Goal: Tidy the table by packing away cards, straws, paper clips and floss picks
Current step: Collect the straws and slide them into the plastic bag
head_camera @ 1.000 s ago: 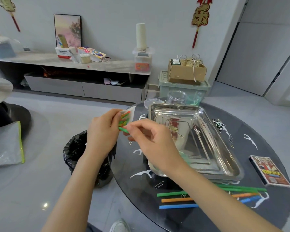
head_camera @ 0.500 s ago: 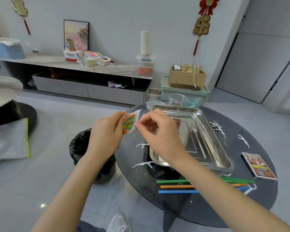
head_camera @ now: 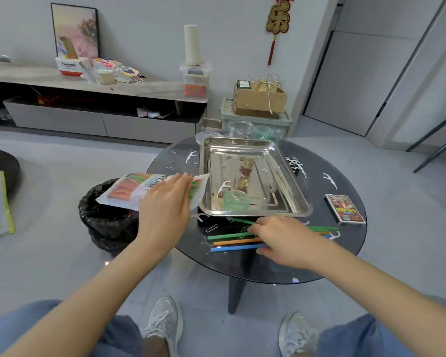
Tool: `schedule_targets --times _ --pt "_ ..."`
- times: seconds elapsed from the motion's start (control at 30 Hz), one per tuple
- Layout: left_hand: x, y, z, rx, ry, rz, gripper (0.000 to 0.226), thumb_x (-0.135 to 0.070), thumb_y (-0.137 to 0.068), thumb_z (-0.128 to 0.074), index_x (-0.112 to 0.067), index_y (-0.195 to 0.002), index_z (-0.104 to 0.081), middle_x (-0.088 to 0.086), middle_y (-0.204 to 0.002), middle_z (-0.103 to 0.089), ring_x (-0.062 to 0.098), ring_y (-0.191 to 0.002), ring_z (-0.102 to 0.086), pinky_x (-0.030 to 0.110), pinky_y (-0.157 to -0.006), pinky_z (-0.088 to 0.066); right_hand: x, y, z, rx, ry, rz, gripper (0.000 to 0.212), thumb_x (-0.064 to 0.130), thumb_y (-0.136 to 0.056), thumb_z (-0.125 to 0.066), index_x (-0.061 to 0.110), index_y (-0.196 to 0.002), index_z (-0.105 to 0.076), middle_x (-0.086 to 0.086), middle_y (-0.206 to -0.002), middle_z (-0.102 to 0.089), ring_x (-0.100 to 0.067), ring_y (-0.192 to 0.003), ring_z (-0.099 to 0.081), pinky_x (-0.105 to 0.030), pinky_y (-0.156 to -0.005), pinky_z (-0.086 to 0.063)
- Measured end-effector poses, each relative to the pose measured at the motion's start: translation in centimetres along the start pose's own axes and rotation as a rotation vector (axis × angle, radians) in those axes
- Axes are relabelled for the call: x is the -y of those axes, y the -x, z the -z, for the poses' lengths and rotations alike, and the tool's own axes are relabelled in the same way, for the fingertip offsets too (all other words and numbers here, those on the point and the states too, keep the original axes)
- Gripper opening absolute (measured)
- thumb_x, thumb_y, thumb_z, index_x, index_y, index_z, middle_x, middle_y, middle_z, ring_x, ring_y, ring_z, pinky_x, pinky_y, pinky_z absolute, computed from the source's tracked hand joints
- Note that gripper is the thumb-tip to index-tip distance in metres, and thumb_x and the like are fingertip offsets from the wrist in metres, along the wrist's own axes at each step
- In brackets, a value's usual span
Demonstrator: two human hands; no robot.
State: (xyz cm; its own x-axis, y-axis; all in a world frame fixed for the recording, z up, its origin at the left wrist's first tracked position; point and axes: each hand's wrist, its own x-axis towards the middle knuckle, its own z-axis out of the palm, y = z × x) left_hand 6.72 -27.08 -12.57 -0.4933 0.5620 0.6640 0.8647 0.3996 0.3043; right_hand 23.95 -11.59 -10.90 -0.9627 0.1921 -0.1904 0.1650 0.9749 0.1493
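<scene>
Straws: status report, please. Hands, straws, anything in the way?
Left hand holds straw packet. Right hand grips loose straws on table. Paper clips lying among straws.

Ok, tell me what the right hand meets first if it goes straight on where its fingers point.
The right hand, over the straws, points left along them: the paper clip at its fingertips likely comes first, though depth is unclear.

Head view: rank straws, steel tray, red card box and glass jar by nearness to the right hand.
1. Coloured plastic straws, under the right hand.
2. Steel tray, just beyond.
3. Red card box, rightward.
4. Clear glass jar, far edge.
</scene>
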Motion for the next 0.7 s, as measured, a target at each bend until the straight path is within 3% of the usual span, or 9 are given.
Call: schedule_targets --times 0.13,0.43,0.47,0.57,0.7 --pt "-0.6 -0.1 -0.6 0.02 -0.037 -0.018 0.022 -0.012 -0.09 -0.047 -0.005 -0.093 -0.067 0.008 -0.086 -0.071 0.033 -0.073 -0.066 0.041 -0.059 -0.051 0.4 0.0 -1.6 -0.003 0.145 -0.014 0.025 0.013 -0.092 -0.051 0.011 -0.117 -0.049 -0.007 -0.111 -0.054 -0.028 -0.101 -0.052 -0.037 -0.064 -0.037" --pt "-0.7 -0.7 -0.9 0.032 -0.066 -0.033 0.023 -0.01 -0.089 -0.049 -0.005 -0.099 -0.069 0.008 -0.086 -0.072 0.035 -0.072 -0.066 0.035 -0.058 -0.045 -0.9 0.0 -3.6 -0.109 0.219 -0.044 0.027 0.001 -0.084 -0.056 0.009 -0.109 -0.05 -0.008 -0.106 -0.048 -0.029 -0.094 -0.054 -0.036 -0.056 -0.028" --pt "-0.7 -0.7 -0.9 0.03 -0.065 -0.037 0.023 -0.01 -0.089 -0.049 -0.005 -0.1 -0.069 0.008 -0.087 -0.072 0.034 -0.072 -0.066 0.035 -0.058 -0.045 -1.1 0.0 -4.0 -0.155 0.231 -0.024 0.027 0.002 -0.077 -0.065 0.01 -0.101 -0.055 -0.008 -0.099 -0.051 -0.028 -0.086 -0.056 -0.035 -0.051 -0.026" --pt "-0.7 -0.6 -0.8 0.026 -0.065 -0.038 0.024 -0.01 -0.089 -0.05 -0.004 -0.102 -0.069 0.009 -0.089 -0.073 0.034 -0.073 -0.067 0.034 -0.06 -0.047 -1.5 -0.2 -4.3 -0.165 0.266 -0.024 0.044 0.004 -0.034 -0.087 0.012 -0.066 -0.058 -0.004 -0.066 -0.052 -0.022 -0.049 -0.052 -0.025 -0.039 -0.015" --pt "-0.7 -0.7 -0.7 0.025 -0.036 -0.02 0.024 -0.011 -0.09 -0.049 -0.004 -0.102 -0.069 0.01 -0.089 -0.073 0.036 -0.073 -0.067 0.036 -0.059 -0.048 -1.6 0.0 -4.1 -0.224 0.231 -0.007 0.049 0.003 -0.028 -0.088 0.014 -0.061 -0.054 -0.002 -0.054 -0.049 -0.02 -0.04 -0.047 -0.022 -0.038 -0.014"
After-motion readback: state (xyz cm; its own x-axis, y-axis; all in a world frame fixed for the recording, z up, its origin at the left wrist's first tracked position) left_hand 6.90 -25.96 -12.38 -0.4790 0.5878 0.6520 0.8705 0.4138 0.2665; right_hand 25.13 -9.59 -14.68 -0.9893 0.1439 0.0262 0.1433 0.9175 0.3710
